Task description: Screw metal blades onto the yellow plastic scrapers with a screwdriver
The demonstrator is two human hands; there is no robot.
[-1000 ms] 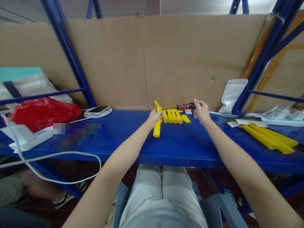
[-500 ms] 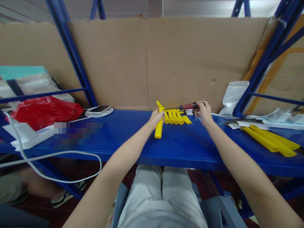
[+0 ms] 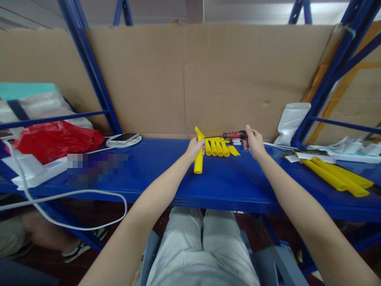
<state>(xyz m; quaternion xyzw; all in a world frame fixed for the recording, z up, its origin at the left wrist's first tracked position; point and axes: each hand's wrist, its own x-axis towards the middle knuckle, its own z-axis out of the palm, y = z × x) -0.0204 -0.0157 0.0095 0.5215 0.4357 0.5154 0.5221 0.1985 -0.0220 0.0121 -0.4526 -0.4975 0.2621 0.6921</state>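
Observation:
My left hand [image 3: 196, 149] is closed around a yellow plastic tube-shaped part [image 3: 198, 163] with a flared top, tilted above the blue table. In my right hand [image 3: 253, 141] is a screwdriver [image 3: 235, 135] with a red and black handle, gripped at its back end. Its shaft points left and its tip meets the upper part of the yellow piece; the exact contact is too small to see. Several like yellow parts [image 3: 219, 149] lie in a row just right of my left hand. Beside them are small yellow pointed pieces [image 3: 233, 150] and dark-and-white small parts [image 3: 237, 142].
On the right lie large yellow pieces [image 3: 336, 176] and a white bag [image 3: 293, 123]. A phone [image 3: 126, 137] rests on a coiled white cable at left, near a red plastic bag [image 3: 59, 139]. A cardboard sheet [image 3: 143, 79] stands behind the blue table [image 3: 166, 159]. Another person's leg shows lower left.
My right hand has shifted slightly left, its fingers changing position on the screwdriver's handle end. My left hand and the yellow part have hardly moved.

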